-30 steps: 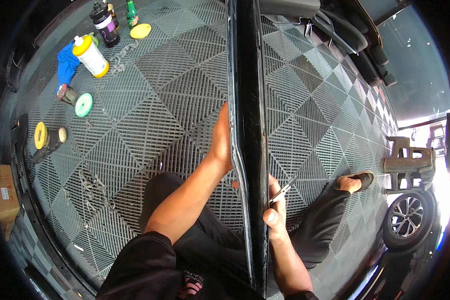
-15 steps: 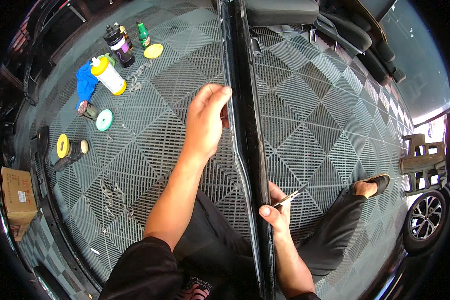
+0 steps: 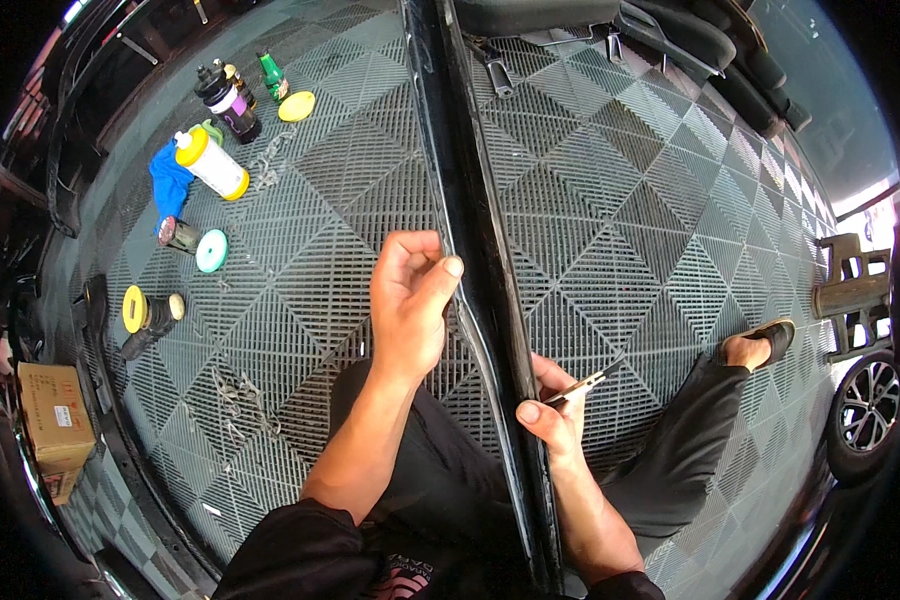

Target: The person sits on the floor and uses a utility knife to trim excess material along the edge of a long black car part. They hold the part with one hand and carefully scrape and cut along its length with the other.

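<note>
A long, glossy black car panel [image 3: 462, 190] stands edge-up before me, running from the top of the view down between my arms. My left hand [image 3: 410, 300] is closed at its left edge, thumb laid on the rim and fingers curled; whatever lies under the fingertips is hidden. Lower down, my right hand [image 3: 558, 415] presses its thumb against the panel's right edge. A slim, pale knife-like tool [image 3: 580, 388] with a dark tip is held in that same hand, pointing up and away to the right.
Bottles, including a yellow-and-white bottle [image 3: 210, 165], a blue cloth [image 3: 170, 180] and a polisher with a yellow pad [image 3: 150, 318] lie on the grated floor at left. A cardboard box [image 3: 58, 415] is farther left. Car seats [image 3: 540, 15] stand ahead; a dark stool [image 3: 853, 300] and wheel [image 3: 865, 415] are right.
My left hand has slid toward me along the panel's left edge. The panel's far end leans more to the left in view. My right hand keeps its hold on the tool.
</note>
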`<state>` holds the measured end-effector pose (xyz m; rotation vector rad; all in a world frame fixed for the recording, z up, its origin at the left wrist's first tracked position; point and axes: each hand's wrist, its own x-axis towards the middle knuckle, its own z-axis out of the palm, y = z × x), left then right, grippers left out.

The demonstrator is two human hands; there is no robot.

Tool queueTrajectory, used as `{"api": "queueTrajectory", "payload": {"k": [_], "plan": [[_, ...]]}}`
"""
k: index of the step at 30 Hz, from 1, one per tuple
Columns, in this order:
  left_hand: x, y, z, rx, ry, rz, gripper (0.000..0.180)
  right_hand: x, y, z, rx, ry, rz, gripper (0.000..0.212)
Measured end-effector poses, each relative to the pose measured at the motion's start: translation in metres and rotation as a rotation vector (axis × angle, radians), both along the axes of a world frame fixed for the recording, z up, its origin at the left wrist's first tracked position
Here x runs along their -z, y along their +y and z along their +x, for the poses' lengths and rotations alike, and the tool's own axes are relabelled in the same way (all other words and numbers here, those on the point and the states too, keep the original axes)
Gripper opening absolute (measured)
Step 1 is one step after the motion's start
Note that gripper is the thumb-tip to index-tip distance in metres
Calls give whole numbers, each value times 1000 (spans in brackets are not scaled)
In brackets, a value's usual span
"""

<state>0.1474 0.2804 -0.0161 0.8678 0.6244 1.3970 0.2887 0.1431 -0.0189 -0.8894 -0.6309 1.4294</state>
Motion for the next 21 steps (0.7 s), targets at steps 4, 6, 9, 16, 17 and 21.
{"api": "queueTrajectory", "payload": {"k": [4,6,9,16,17,21], "plan": [[11,-11,-1,-2,-96,0,34,6,-1,-3,-5,18,-4,69],[11,-17,3,-4,-148,-13,38,10,-2,-4,-3,5,-3,70],[7,-22,5,55,-191,-26,46,11,2,-1,-9,24,-3,69],[-6,-10,6,-57,-176,-229,19,3,7,-6,29,12,-34,70],[-4,-11,10,-108,-89,-171,19,5,7,-6,40,25,-30,70],[12,-21,8,-189,-27,-6,20,7,5,-9,26,-1,-46,70]]}}
